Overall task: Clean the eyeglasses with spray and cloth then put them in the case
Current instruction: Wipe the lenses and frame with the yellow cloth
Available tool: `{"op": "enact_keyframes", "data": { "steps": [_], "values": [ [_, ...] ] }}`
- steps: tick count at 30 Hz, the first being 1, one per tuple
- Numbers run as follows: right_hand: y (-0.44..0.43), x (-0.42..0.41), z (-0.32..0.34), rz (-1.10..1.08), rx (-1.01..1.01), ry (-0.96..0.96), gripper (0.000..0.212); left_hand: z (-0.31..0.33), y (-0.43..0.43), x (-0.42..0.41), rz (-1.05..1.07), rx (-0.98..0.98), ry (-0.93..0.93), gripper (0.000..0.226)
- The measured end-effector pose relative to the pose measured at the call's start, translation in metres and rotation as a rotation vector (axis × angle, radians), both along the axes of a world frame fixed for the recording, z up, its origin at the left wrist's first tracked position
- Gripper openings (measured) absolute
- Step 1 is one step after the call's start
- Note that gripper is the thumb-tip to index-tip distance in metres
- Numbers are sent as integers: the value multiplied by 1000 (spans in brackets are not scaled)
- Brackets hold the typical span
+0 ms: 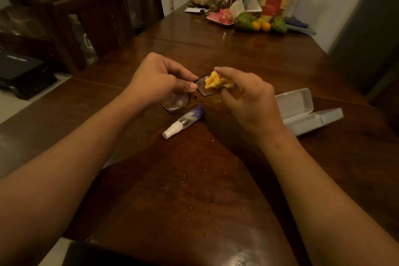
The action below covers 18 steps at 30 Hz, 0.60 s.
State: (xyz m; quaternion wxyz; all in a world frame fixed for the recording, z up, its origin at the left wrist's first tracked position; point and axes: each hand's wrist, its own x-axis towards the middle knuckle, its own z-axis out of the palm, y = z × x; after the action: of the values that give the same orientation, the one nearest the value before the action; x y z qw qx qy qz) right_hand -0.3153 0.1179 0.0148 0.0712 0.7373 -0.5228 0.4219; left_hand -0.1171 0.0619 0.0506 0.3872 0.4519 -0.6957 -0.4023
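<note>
From the head view, the person's left hand (159, 80) is curled, thumb and fingers pinching the dark-framed eyeglasses (201, 89) near the bridge and holding them just above the worktop (151, 190). The right hand (248, 97) is closed round a bunched yellow cloth (213, 82), which is pressed against the lens on the person's right. The other lens, under the left hand, looks misted and not yet wiped.

What worries me is that narrow pinch: rubbing hard with the cloth could twist the frame or make it slip, and with wet fingers that seems more likely. Droplets (185, 176) are scattered on the wood nearer the person, so a dropped pair would land on a damp surface. The spray bottle (183, 122) lies on its side just beneath the glasses; a knock from a wrist could send it rolling.

The glasses sit between the two hands, touching both. The white case (302, 110) lies open on the worktop beyond the right wrist, near at hand and ready for the last step.
</note>
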Motion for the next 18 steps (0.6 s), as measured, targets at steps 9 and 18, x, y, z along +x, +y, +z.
{"op": "enact_keyframes", "data": {
  "steps": [9, 18],
  "values": [
    [5, 14, 0, 57, -88, 178, 31, -1, 1, -1, -9, 4, 18, 17],
    [2, 9, -4, -84, -57, 93, 28, -1, 3, -3, -7, 30, -7, 17]
  ]
}}
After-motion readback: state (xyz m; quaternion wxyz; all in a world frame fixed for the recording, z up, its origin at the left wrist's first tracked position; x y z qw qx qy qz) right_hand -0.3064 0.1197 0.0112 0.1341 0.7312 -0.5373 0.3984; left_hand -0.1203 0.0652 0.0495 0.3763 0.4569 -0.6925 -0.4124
